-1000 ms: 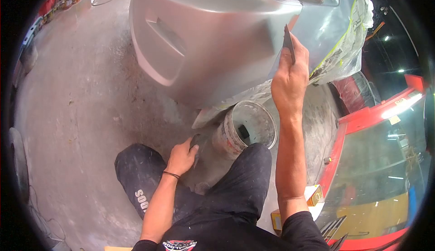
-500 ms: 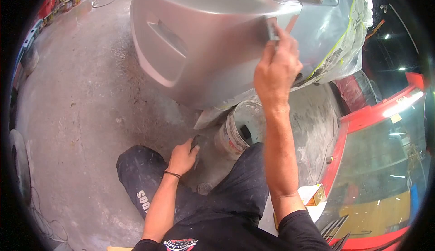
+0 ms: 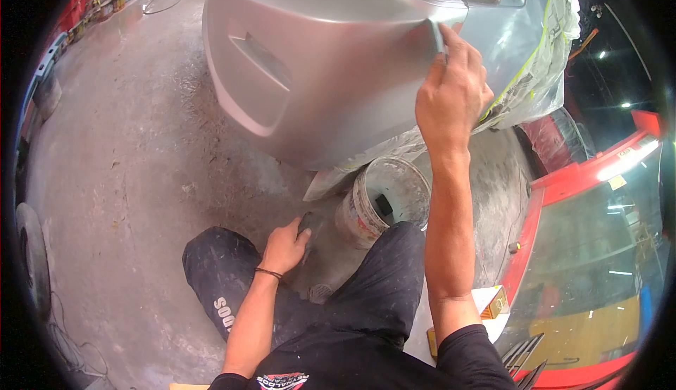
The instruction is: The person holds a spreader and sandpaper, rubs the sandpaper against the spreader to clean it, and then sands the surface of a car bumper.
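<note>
A silver car bumper fills the upper middle, with a recessed slot on its left side. My right hand is closed on a thin grey sanding pad, pressed to the bumper's surface close to the seam with the fender. Over my left knee, my left hand is closed around a dark, flat pad-like piece; its exact kind does not show. Between the bumper and my right knee stands a white bucket holding a small dark block.
Masking plastic with green tape covers the car to the right. A red-framed glass panel stands at the right. An orange box lies by my right elbow. A tyre and a hose sit at the left edge.
My right hand and the pad have shifted right and slightly up across the bumper; the pad is now turned more edge-on. My left hand has barely moved.
</note>
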A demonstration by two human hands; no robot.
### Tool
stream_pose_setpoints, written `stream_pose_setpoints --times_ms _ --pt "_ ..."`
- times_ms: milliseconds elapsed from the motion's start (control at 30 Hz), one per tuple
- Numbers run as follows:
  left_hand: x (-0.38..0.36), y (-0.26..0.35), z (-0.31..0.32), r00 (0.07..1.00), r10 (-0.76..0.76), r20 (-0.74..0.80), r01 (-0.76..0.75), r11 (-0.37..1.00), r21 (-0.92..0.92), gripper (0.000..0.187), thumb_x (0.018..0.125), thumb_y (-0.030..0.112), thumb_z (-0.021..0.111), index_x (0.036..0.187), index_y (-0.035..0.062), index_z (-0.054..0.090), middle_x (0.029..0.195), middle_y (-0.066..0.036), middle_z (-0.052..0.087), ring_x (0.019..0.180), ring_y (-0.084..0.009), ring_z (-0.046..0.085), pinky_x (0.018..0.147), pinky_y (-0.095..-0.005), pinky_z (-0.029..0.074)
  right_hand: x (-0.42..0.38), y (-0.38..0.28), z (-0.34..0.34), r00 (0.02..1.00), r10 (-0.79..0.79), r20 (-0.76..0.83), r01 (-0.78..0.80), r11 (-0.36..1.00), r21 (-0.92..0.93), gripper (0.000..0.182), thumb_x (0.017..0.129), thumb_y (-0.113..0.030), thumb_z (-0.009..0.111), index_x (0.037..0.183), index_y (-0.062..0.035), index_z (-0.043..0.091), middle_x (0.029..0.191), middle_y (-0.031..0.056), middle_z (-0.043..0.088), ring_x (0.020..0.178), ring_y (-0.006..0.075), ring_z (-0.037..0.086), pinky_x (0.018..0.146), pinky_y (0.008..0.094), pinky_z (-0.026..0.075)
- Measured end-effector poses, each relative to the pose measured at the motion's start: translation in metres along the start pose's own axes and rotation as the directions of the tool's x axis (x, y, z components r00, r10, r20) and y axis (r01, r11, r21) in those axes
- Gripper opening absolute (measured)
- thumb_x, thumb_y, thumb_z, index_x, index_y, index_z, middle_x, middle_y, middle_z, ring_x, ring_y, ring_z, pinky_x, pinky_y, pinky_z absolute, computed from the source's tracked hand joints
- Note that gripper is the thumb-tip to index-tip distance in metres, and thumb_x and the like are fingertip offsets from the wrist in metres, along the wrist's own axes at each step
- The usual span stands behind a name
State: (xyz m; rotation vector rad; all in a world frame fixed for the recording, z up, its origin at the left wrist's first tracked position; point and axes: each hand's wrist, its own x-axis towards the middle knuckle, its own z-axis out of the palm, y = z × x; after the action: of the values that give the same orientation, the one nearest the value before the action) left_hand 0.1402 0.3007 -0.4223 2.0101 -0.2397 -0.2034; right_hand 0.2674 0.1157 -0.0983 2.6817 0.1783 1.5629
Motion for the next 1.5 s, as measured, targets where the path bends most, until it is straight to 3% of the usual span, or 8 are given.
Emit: stream_pose_setpoints --times_ms 433,533,733,833,1067,1200,1300,1500 --pt "-0.002 0.006 -0.003 1.0 -0.018 0.0 0.018 1.0 0.002 0.046 0.1 0.027 0.065 0.137 -0.0012 0.064 0.105 -0.035 0.071 0.106 -0.0528 0.068 0.091 -0.0576 0.053 0.005 0.0 0.0 1.0 0.001 0.025 -0.001 1.0 -0.011 0.04 0.104 -0.01 0.057 0.142 -0.0172 0.067 0.14 0.0096 0.066 0.128 0.0317 0.062 0.11 0.0492 0.041" --pt "0.0 0.009 -0.006 1.0 -0.009 -0.009 0.009 1.0 -0.008 0.047 0.1 0.027 0.065 0.138 -0.0013 0.064 0.106 -0.035 0.071 0.106 -0.0529 0.068 0.092 -0.0572 0.053 -0.004 -0.005 -0.011 0.985 -0.128 0.113 0.119 0.99 0.079 0.046 0.096 -0.005 0.056 0.138 -0.0166 0.068 0.133 0.0114 0.069 0.122 0.0339 0.064 0.107 0.0524 0.041" --pt "0.0 0.002 -0.002 0.999 -0.044 0.029 0.044 0.999 0.015 0.048 0.1 0.027 0.065 0.14 -0.0008 0.063 0.109 -0.036 0.07 0.108 -0.0525 0.067 0.094 -0.0565 0.053 0.007 0.012 0.002 0.997 0.071 0.011 -0.071 0.975 0.209 0.04 0.099 -0.008 0.057 0.137 -0.0137 0.069 0.13 0.0124 0.07 0.119 0.0354 0.066 0.107 0.0522 0.041" --pt "0.0 0.002 -0.002 1.0 -0.011 0.014 0.011 1.0 0.01 0.049 0.1 0.027 0.064 0.14 -0.0019 0.063 0.108 -0.036 0.07 0.108 -0.0523 0.068 0.094 -0.0566 0.053 -0.009 -0.007 -0.008 0.995 -0.076 0.061 0.067 0.989 0.13 0.033 0.106 -0.012 0.055 0.133 -0.0086 0.074 0.13 0.018 0.073 0.118 0.0376 0.071 0.105 0.0457 0.053" --pt "-0.003 0.003 -0.004 1.0 -0.009 0.009 0.009 1.0 0.022 0.049 0.1 0.028 0.064 0.138 -0.0038 0.062 0.106 -0.036 0.071 0.106 -0.0526 0.068 0.093 -0.0568 0.053 0.003 0.023 -0.007 0.981 0.181 0.076 -0.195 0.86 0.471 0.038 0.103 -0.01 0.054 0.14 -0.0136 0.067 0.131 0.0134 0.07 0.122 0.0356 0.065 0.107 0.0543 0.043" --pt "0.0 0.004 -0.002 0.999 -0.036 0.031 0.036 0.999 0.009 0.048 0.101 0.028 0.064 0.135 -0.0047 0.064 0.106 -0.036 0.071 0.106 -0.0528 0.068 0.093 -0.0566 0.053 -0.01 0.019 0.007 0.999 -0.024 0.048 0.016 0.988 0.155 0.039 0.102 -0.01 0.053 0.138 -0.0144 0.068 0.133 0.0134 0.069 0.124 0.0345 0.064 0.106 0.0534 0.043" --pt "0.0 0.009 -0.006 0.998 -0.037 0.041 0.038 0.999 -0.023 0.049 0.101 0.029 0.064 0.136 -0.0057 0.063 0.111 -0.036 0.07 0.11 -0.0521 0.067 0.095 -0.0551 0.053 -0.035 0.013 -0.008 0.965 -0.073 0.251 0.009 0.969 0.245 0.039 0.102 -0.01 0.054 0.138 -0.0153 0.068 0.133 0.0141 0.069 0.124 0.0329 0.064 0.106 0.0516 0.043" --pt "0.0 0.01 -0.003 0.999 -0.032 0.037 0.034 0.999 -0.036 0.05 0.102 0.029 0.065 0.136 -0.0077 0.063 0.117 -0.036 0.069 0.115 -0.0522 0.066 0.097 -0.0538 0.053 -0.018 0.031 -0.01 0.996 0.078 0.045 -0.09 0.897 0.433 0.035 0.101 -0.008 0.056 0.132 -0.0084 0.072 0.13 0.0177 0.072 0.118 0.0395 0.068 0.102 0.0494 0.052"
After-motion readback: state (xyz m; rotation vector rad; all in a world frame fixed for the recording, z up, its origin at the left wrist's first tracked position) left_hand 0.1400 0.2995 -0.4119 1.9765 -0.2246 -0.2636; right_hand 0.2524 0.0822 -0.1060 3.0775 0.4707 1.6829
